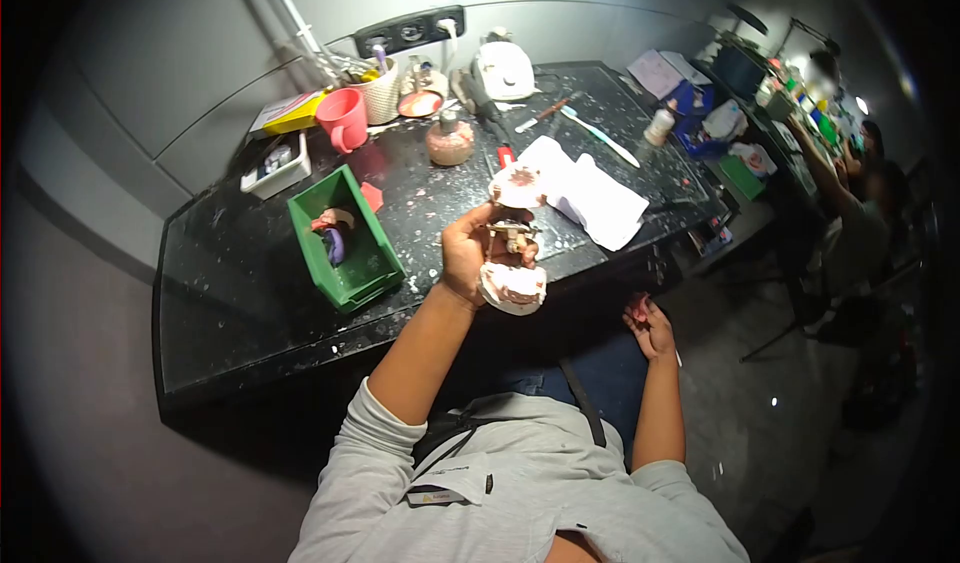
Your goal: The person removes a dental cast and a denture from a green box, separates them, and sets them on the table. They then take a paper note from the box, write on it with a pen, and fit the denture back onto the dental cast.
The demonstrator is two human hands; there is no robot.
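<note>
My left hand (464, 258) is wrapped round the metal frame of a dental articulator (513, 235), held up over the front edge of the bench. It is opened wide: one plaster cast (517, 187) is at the far end and a second plaster cast (514, 289) at the near end. Off to the right and lower, beyond the bench edge, my right hand (654, 333) has its fingers closed on a small pink piece (640, 308). What that piece is cannot be made out. A thin white tip shows beside the right wrist.
A green bin (383, 248) with small coloured pieces stands on the black bench (230, 303). Behind are a pink mug (343, 118), a pink-filled jar (450, 141) and a white device (504, 71). White cloth (600, 203) and a toothbrush (603, 138) lie right. Another person is far right.
</note>
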